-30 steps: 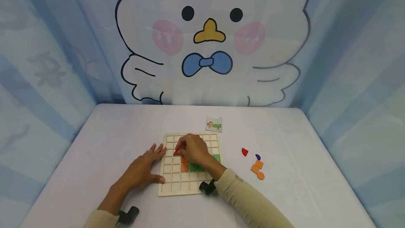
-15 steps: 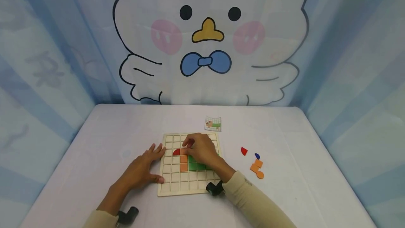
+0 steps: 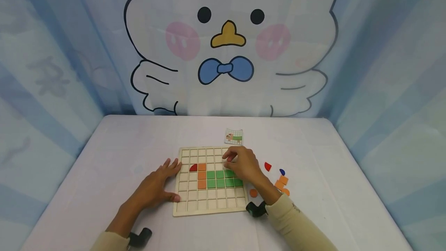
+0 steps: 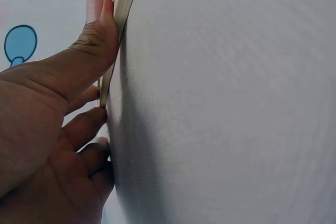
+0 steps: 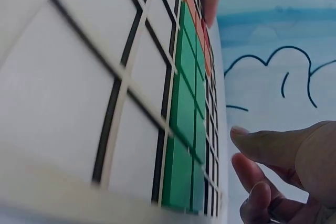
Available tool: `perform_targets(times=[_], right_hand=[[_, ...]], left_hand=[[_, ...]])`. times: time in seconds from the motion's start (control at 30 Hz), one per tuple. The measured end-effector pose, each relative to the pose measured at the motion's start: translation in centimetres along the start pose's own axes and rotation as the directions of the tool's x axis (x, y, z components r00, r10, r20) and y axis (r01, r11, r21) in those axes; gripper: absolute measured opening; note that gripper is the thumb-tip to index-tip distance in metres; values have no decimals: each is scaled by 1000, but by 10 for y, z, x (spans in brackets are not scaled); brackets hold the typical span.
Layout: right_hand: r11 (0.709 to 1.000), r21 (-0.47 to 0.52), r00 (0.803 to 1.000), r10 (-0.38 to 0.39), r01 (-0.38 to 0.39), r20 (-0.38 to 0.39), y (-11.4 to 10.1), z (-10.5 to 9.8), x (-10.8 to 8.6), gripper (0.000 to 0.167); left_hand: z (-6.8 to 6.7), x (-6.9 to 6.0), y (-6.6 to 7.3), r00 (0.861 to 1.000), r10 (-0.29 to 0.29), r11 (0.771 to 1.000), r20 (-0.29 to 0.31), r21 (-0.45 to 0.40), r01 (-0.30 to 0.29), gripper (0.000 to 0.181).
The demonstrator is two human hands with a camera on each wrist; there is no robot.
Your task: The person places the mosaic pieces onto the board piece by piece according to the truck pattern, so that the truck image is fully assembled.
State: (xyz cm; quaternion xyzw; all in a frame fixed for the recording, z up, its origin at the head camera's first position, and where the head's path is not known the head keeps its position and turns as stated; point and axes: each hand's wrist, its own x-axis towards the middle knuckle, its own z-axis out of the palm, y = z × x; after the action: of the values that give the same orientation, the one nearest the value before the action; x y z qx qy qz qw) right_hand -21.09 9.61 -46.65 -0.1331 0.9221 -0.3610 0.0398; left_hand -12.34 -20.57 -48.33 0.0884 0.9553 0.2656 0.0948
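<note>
Board (image 3: pixel 192 205) braced at its left edge

A narrow gap is left between thumb and forefinger of the right hand (image 3: pixel 244 162), held above the board's right edge; no piece can be made out there, though a small one might be hidden by the fingers. The left hand (image 3: pixel 157 183) is laid along the left edge, fingers straight, seemingly so that the board is kept from sliding.

On the board, green squares (image 3: pixel 220 174) are set in two rows running to its right edge. They are met by a column of orange squares (image 3: pixel 202 175), and beside its top one a red quarter-circle (image 3: pixel 193 168) is placed.

Toward the worktop's (image 3: pixel 334 204) right edge, an orange disc (image 3: pixel 253 193), a second red quarter-circle (image 3: pixel 267 166), a blue half-disc (image 3: pixel 282 172) and two loose orange squares (image 3: pixel 283 180) are left, probably for easy reach. A patterned card (image 3: pixel 234 136) is set toward the far edge, presumably to be kept in sight.
</note>
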Motion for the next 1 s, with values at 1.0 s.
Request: perform_targets(times=[1.0], right_hand=[[964,-108,968,235,-243,-83,76,-76,-37,24]], left_hand=[[-1,-2,0,1000,15,1000,-1,-23,-15,115]])
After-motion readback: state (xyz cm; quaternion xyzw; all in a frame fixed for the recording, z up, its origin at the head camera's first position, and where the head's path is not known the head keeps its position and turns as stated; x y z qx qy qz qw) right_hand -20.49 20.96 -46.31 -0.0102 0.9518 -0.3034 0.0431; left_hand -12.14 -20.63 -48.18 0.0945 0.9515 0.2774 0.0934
